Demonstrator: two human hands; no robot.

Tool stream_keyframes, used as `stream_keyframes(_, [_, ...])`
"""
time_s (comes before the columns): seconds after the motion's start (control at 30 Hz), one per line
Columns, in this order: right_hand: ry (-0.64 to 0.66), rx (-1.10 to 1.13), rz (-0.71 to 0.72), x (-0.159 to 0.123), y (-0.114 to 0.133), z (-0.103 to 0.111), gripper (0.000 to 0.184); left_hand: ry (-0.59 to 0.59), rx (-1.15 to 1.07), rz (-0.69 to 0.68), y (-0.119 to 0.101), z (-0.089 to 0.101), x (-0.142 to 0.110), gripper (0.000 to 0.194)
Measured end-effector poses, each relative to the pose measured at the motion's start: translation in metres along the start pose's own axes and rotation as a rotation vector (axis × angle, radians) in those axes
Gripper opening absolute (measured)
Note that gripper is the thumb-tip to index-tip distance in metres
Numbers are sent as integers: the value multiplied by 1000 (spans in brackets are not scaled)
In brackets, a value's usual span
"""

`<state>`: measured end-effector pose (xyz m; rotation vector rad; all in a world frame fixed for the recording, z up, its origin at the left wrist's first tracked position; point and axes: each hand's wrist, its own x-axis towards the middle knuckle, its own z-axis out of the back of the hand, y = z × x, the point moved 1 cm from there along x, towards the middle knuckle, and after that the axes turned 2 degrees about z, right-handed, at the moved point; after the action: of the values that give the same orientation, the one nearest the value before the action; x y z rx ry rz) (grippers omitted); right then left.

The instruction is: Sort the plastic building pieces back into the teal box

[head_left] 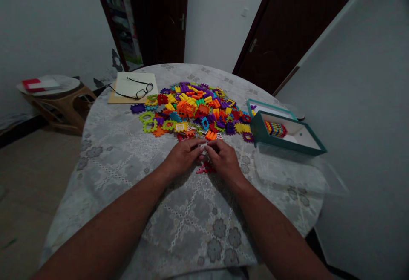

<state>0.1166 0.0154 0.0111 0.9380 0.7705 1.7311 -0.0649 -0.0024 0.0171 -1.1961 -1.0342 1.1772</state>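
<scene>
Here we are, left hand and right hand meeting at centre: my fingers are drawn in close, pinching what looks like a small white piece from both sides, presumably to steady it. A red piece lies on the table just beneath! The colourful pile sits straight ahead, seemingly for easy reach; the teal box stands right, clear of my forearms.
</scene>
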Motion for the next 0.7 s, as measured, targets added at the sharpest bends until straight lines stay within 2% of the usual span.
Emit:
stream_keyframes(0.13, [-22, 79, -26, 3, -1, 6, 19, 25, 28, -12, 2, 0, 0, 38])
stream_keyframes(0.23, [17, 1, 16, 9, -5, 26, 21, -6, -26, 52, 4, 2, 0, 44])
stream_keyframes(0.33, [197, -194, 138, 11, -8, 47, 18, -27, -71, 110, 5, 4, 2, 46])
stream_keyframes(0.4, [334, -334, 206, 9, -10, 54, 24, -37, -82, 110, 5, 6, 3, 46])
stream_keyframes(0.5, [437, -509, 216, 5, -12, 51, 35, -50, -105, 91, 5, 7, 4, 45])
stream_keyframes(0.7, [471, -552, 136, 3, -13, 42, 23, -26, -148, 121, 4, 8, 4, 40])
